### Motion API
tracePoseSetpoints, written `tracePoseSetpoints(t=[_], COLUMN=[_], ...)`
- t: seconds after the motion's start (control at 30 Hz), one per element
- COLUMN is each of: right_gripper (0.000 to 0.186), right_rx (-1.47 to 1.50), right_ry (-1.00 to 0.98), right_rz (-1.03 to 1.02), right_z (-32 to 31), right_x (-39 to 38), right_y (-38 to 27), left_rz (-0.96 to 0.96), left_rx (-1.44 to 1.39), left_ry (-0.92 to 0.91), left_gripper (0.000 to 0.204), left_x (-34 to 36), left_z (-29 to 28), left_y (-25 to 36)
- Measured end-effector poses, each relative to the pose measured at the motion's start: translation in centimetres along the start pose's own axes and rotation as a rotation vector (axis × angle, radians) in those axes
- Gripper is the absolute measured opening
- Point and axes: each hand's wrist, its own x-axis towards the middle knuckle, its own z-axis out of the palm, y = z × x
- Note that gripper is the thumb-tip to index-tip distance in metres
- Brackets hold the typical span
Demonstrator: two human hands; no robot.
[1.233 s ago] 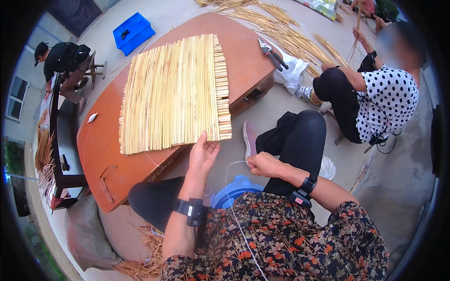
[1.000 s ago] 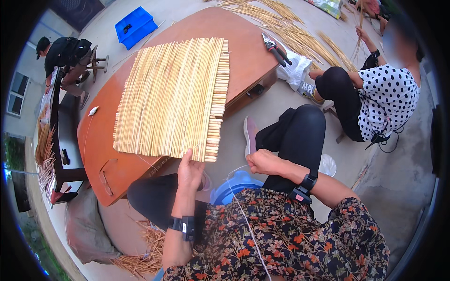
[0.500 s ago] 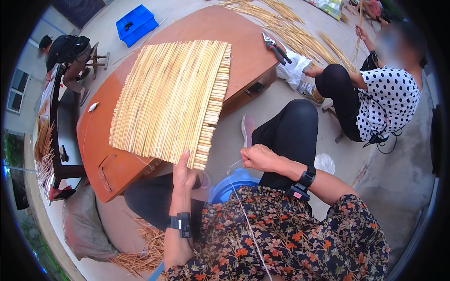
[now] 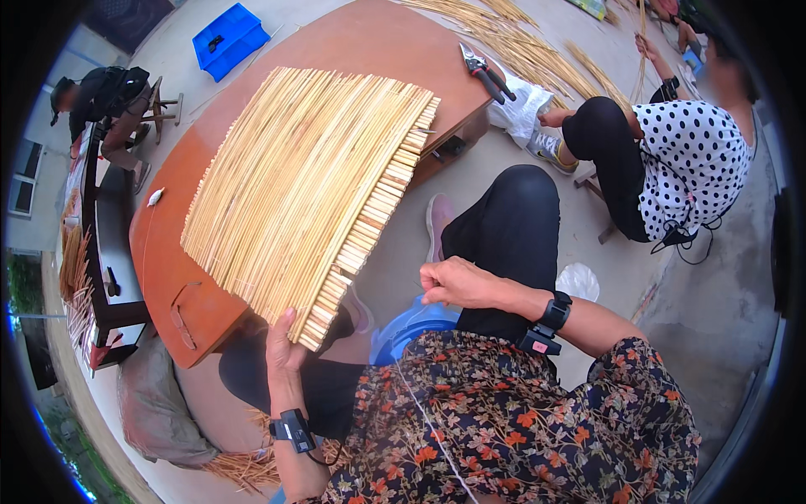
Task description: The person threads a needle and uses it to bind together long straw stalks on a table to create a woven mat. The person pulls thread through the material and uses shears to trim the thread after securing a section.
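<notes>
A mat of pale straw stalks, laid side by side in rows, rests on the brown table and juts past its near edge. My left hand grips the mat's near corner, thumb on top and fingers underneath. Out over my lap, my right hand is closed, its fingers curled together. A white string runs across my patterned top up toward that hand; its end near the fingers is thin and hard to follow. Below the right hand sits a blue basin between my legs.
Red-handled pruning shears lie at the brown table's right edge. Eyeglasses and a small white spool lie on its left. A person in polka dots sits at right near loose stalks. A blue crate stands behind.
The mat has turned, its near corner swinging left and toward me with my left hand. My right hand has shifted slightly left, and the string has slackened lower over my lap.
</notes>
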Motion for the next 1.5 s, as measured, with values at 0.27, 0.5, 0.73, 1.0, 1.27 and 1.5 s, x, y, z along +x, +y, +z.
tracePoseSetpoints(t=[0.27,0.5,0.73,1.0,1.27,1.5], right_gripper=[0.021,0.019,0.017,0.015,0.016,0.020], right_rx=[0.113,0.109,0.108,0.124,0.385,-0.287], right_ry=[0.074,-0.100,-0.145,-0.031,0.236,0.475], right_rz=[0.057,0.015,-0.348,-0.196,-0.019,-0.257], right_z=[0.2,-0.2,0.0,-3.8,-9.9,-15.4], right_x=[-0.4,-5.0,-7.6,-2.9,5.0,14.1], right_y=[-0.6,-6.4,-8.0,-9.9,-7.8,-6.8], left_rz=[-0.007,0.026,-0.062,-0.098,-0.006,0.795], left_rx=[-0.148,0.020,0.171,0.442,2.179,1.640], left_ry=[0.016,0.052,0.043,0.212,0.751,-0.004], left_gripper=[0.059,0.064,0.067,0.052,0.033,0.039], left_x=[-6.8,-9.8,-6.2,-0.7,-2.9,6.3], left_z=[-0.8,-0.7,-6.9,-10.4,-0.6,13.5], left_y=[5.0,8.1,9.0,9.6,13.9,8.0])
